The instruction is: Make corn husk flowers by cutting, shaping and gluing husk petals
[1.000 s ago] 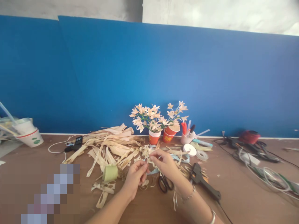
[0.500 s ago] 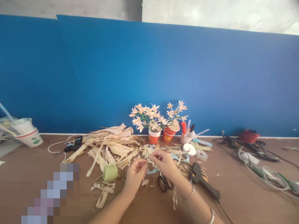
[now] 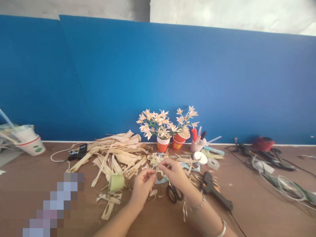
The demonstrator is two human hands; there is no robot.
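Left hand (image 3: 142, 187) and right hand (image 3: 175, 173) almost meet, each grip narrow — whether on anything, I cannot tell. One heap of pale strips (image 3: 125, 156) lies beyond, leftward; two flower bunches (image 3: 158, 119) stand behind. A blue panel (image 3: 98, 82) bounds the bench (image 3: 249, 207), open right of one glue gun (image 3: 214, 188). That and one pair of scissors (image 3: 175, 197) flank the right forearm (image 3: 209, 215).

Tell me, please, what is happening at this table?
A person's left hand and right hand have their fingertips close together; whatever is between them is too small to make out. Pale, dry-looking strips are heaped to the left, while scissors and a glue gun lie by the right arm. Behind the hands, pale flowers rise above orange-red cups.
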